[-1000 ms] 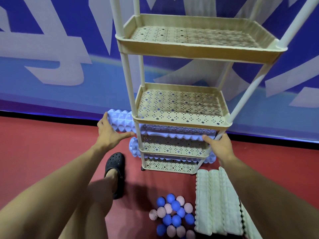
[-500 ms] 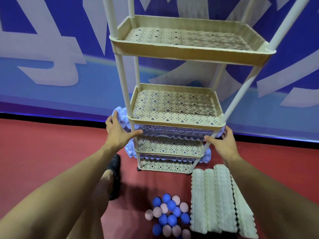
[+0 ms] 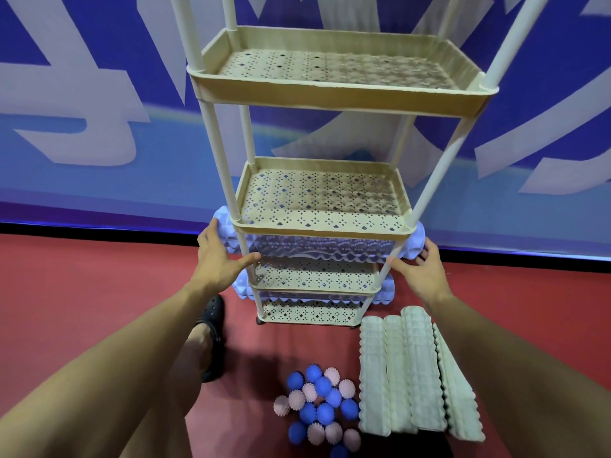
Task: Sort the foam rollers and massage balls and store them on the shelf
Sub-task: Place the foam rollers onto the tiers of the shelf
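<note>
Both forearms are bare, with no sleeves showing. A black perforated clog-style shoe [image 3: 211,338] covers one foot; the leg above it is bare.

Shelf [image 3: 330,94] top beyond frame edge

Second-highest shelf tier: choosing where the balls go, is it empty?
Empty: the second-highest tier shows only its bare perforated floor; the blue roller lies beneath.

A tiered shelf [image 3: 325,228] stands on the floor [image 3: 82,292] against the wall. One roller [image 3: 322,249] lies across the tier under the middle tray, its ends jutting out both sides; another roller [image 3: 386,292] lies on the tier below. Before the shelf, four rollers [image 3: 413,375] lie side by side at right, with massage balls [image 3: 319,406] clustered just left of them.
</note>
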